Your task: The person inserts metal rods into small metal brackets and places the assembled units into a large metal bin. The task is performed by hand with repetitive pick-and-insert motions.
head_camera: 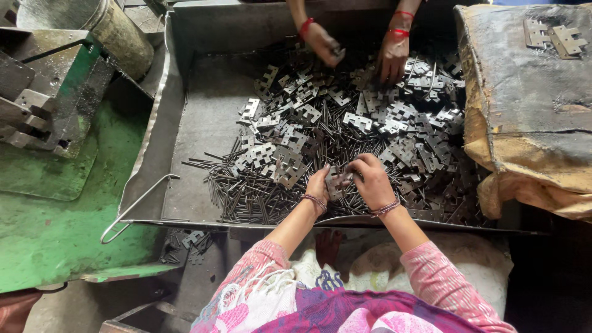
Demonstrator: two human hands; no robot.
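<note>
Hinge plate (338, 183) sits between both hands above the pin pile in the metal tray (185, 123); left hand (318, 185) fingers and right hand (372, 180) fingers curl closed on it from either side.

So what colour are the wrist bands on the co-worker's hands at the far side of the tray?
Red bands, seen in the head view.

I see pink patterned sleeves (441, 277), a thin beaded bracelet (314, 200) on each wrist, and a white fringed shawl (271, 287) with magenta print.
</note>
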